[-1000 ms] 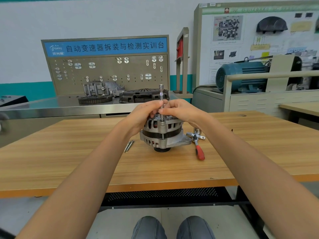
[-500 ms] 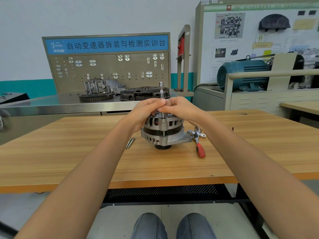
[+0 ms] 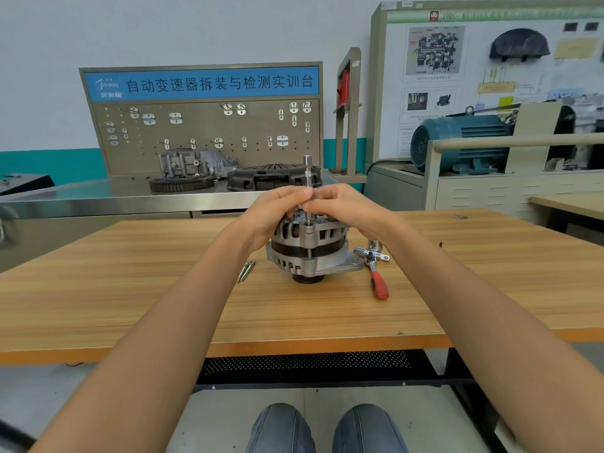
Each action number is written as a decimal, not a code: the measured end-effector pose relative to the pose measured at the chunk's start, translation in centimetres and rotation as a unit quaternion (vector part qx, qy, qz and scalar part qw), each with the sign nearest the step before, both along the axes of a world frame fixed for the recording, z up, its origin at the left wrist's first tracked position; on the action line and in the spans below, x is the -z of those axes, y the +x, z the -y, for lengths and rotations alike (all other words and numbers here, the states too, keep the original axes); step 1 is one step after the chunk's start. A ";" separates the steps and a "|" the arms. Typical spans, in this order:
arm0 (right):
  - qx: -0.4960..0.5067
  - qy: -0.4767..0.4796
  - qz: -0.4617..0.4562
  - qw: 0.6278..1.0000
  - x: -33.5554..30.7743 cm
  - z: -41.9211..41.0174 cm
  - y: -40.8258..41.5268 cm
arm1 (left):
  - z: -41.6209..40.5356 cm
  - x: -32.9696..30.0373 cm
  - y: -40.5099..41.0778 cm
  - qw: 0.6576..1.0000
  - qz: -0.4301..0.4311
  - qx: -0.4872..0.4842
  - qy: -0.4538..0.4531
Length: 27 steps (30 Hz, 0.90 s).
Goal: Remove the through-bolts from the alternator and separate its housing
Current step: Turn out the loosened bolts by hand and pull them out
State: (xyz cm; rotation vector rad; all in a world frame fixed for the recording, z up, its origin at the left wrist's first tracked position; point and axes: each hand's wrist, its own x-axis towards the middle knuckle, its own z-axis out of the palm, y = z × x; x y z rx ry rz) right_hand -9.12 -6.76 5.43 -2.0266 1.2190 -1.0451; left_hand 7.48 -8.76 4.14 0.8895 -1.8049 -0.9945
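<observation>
Starting at the far left, a steel bench [image 3: 98, 197] runs along the white and teal wall, carrying a toothed ring gear [image 3: 181, 184], a grey cast housing [image 3: 196, 163] and a black clutch cover [image 3: 274, 178]. Behind them stands a pegboard [image 3: 209, 132] headed by a blue sign with Chinese lettering.

Nearer, the wood-grain worktop [image 3: 130, 289] spans the view. Two loose through-bolts [image 3: 245, 271] lie on it, just left of the alternator [image 3: 310, 250], which stands upright near the centre on its pulley end. A slim metal extension bar [image 3: 307, 173] rises vertically from the top of the alternator. The left hand [image 3: 277, 210] and the right hand [image 3: 346, 210] meet over the alternator top, fingers of both curled and pinching the bar low on its shaft.

Right of the alternator, a ratchet with a red handle [image 3: 377, 276] lies on the worktop, its head near the alternator's mounting ear, with a socket [image 3: 375, 246] just behind it.

Further right, a teal electric motor [image 3: 457, 142] sits on a grey cabinet [image 3: 506, 194] before a display board of diagrams [image 3: 434, 60]. A second wooden table edge [image 3: 572, 204] shows at the far right. Knees in blue denim [image 3: 327, 429] appear beneath.
</observation>
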 end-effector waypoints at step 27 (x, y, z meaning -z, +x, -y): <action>0.018 -0.014 0.042 0.999 0.2 -0.2 0.5 | 0.3 -0.4 -0.5 1.000 -0.015 -0.014 0.013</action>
